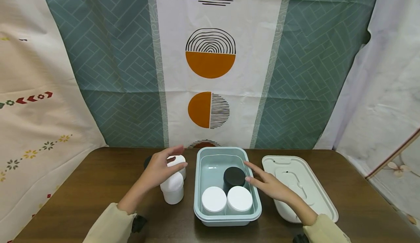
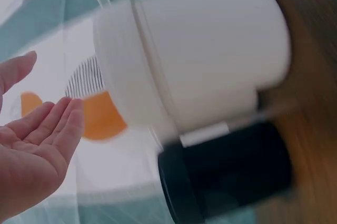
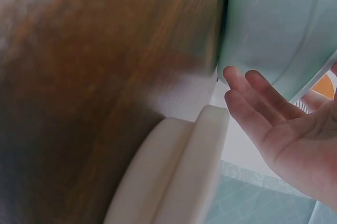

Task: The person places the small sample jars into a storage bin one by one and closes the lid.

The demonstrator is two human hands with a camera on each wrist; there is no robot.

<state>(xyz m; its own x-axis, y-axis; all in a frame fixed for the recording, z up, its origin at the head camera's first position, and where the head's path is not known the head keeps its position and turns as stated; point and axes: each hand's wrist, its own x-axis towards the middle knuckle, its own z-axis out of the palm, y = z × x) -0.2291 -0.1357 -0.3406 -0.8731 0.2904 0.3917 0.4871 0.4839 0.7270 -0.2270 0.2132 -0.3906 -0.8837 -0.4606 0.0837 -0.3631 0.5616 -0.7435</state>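
Note:
My left hand (image 1: 160, 169) hovers over the white lidded jars left of the bin, thumb and fingers spread with nothing between them. The front white jar (image 1: 173, 192) stands upright; another white jar (image 1: 181, 160) is behind it, partly covered by the hand. A black jar (image 2: 231, 174) stands beside them in the left wrist view. My right hand (image 1: 269, 185) is at the right rim of a pale blue bin (image 1: 202, 166), fingers extended; whether it touches the rim I cannot tell. Inside the bin are a black jar (image 1: 234, 176) and two white jars (image 1: 214, 200) along the near end.
A whitish tray-like lid (image 1: 316, 195) lies on the brown wooden table (image 1: 108, 184) to the right of the bin, under my right forearm. Patterned cloth (image 1: 210, 86) hangs behind the table, and more pale cloth flanks both sides.

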